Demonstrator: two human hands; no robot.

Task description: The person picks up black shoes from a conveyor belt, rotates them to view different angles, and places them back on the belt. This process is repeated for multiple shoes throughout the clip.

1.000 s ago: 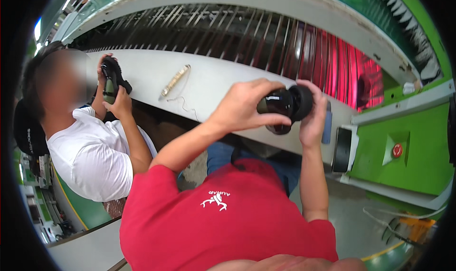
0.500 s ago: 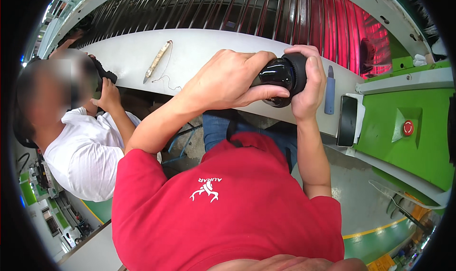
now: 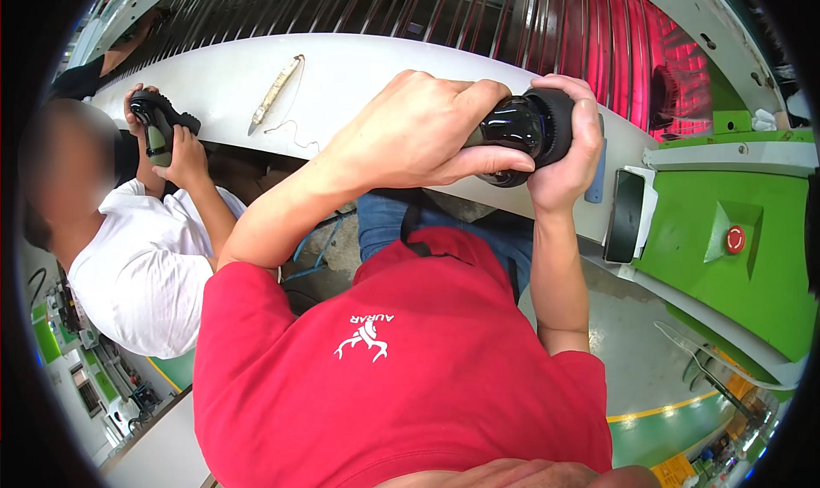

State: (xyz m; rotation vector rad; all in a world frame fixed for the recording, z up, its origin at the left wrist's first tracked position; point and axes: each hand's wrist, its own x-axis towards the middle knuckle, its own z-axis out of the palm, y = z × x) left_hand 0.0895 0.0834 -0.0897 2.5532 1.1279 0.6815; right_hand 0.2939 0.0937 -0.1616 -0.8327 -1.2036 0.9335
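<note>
A boot with a glossy black toe (image 3: 512, 129) and a thick black sole is held over the white bench. My left hand (image 3: 431, 133) is closed round its upper, the thumb lying along the shiny part. Round the sole at the toe end, the fingers and palm of my right hand (image 3: 571, 159) are wrapped. Most of the upper is hidden by my left hand. A blue-handled knife (image 3: 595, 176) lies beside my right hand, partly covered by it. Farther left on the bench is a slim tool with a tape-wrapped handle (image 3: 278, 91), a thin cord trailing from it.
Beyond the white bench (image 3: 213, 73) runs a row of metal rollers (image 3: 384, 14), lit red at the right. A phone (image 3: 625, 214) rests by a green machine (image 3: 717, 274) with a red button (image 3: 735, 239). At left a co-worker in white handles a black-and-green boot (image 3: 158, 133).
My hands and the boot have shifted slightly right, now covering more of the blue-handled knife. The co-worker's boot has moved and turned, showing its green side.
</note>
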